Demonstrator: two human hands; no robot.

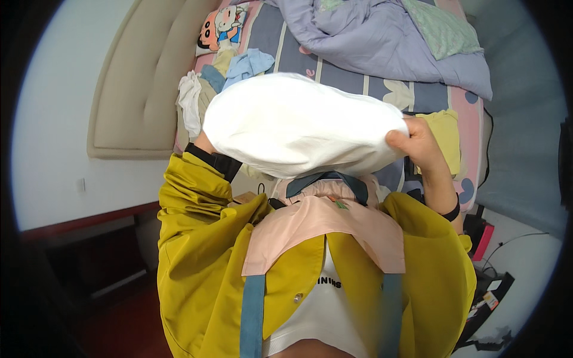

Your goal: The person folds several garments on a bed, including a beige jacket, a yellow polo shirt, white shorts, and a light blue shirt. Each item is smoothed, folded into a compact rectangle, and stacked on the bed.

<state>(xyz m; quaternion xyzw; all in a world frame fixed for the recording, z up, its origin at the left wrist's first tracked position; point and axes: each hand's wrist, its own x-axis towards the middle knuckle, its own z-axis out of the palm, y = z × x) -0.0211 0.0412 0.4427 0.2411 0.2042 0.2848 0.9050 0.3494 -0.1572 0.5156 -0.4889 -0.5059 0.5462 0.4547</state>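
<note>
A white piece of fabric (pixel 298 125), which looks like a garment, is spread between my hands above the bed, in front of my chest. My right hand (pixel 419 144) grips its right end, thumb on top and the other fingers mostly hidden. At the left end, only a bit of my left hand (pixel 205 143) shows by the wrist. The fabric covers its fingers, so their hold on it does not show. What kind of garment it is cannot be made out.
On the bed (pixel 340 74) lie a light blue garment (pixel 249 64), a white garment (pixel 190 101), a yellow folded cloth (pixel 444 134), a purple quilt (pixel 382 48) and a cartoon pillow (pixel 222 31). A padded headboard (pixel 134 89) stands at left, a grey-blue curtain (pixel 519 119) at right.
</note>
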